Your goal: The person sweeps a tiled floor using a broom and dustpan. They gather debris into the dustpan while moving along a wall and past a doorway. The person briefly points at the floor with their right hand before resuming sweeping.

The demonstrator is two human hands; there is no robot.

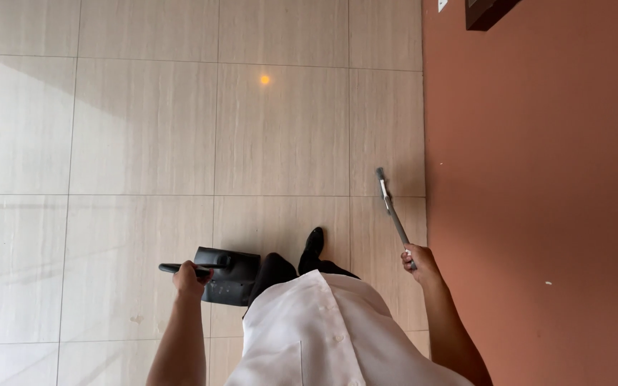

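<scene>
Gripped in the closed left hand [191, 277] is the black handle of a dark dustpan [227, 275], which is held low beside the left leg, above the pale tiled floor [144, 143]. A slim grey rod [393, 214], probably the handle of a broom or similar tool, is clasped at its lower end by the closed right hand [418, 261] and is angled up along the terracotta wall [538, 179]. A black shoe [313, 243] is seen between the two hands, below a white jacket [323, 329].
</scene>
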